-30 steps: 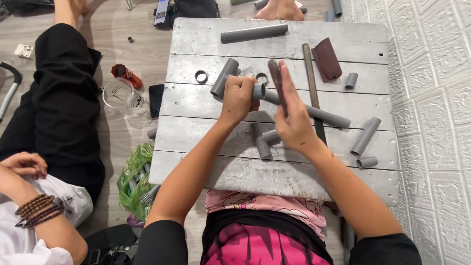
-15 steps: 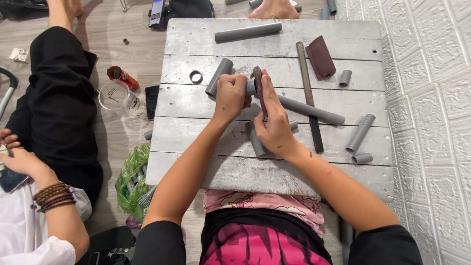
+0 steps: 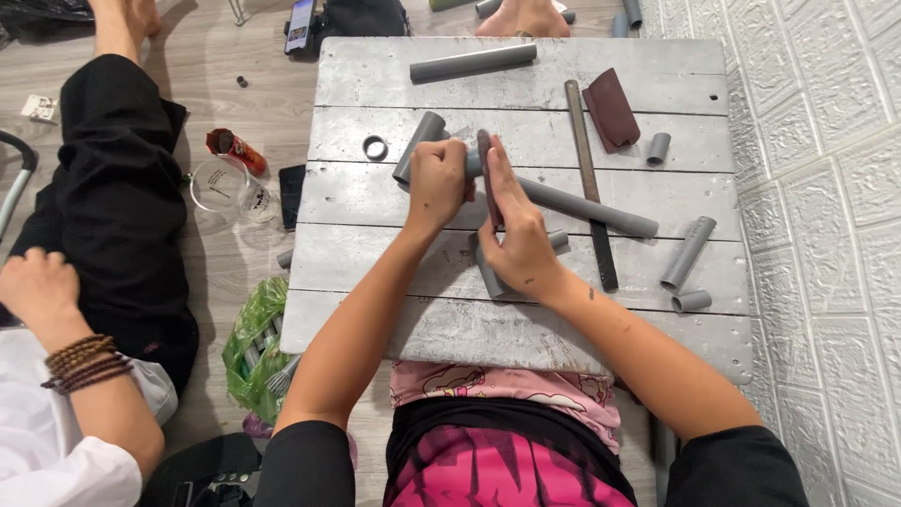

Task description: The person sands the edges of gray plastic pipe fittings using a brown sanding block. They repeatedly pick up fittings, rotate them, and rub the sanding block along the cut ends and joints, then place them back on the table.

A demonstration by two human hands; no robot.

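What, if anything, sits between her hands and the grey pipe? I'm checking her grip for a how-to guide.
Nothing visible. The left hand is closed directly around the grey pipe near its fitted end, and the right hand presses a dark strip against it. The file lies farther right, clear of both hands.

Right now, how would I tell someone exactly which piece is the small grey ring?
Start at the grey plank table and find its second board from the far edge. On that board's left part, just left of the angled pipe by the left hand, lies the small ring. It alone is a flat hoop, open end up.
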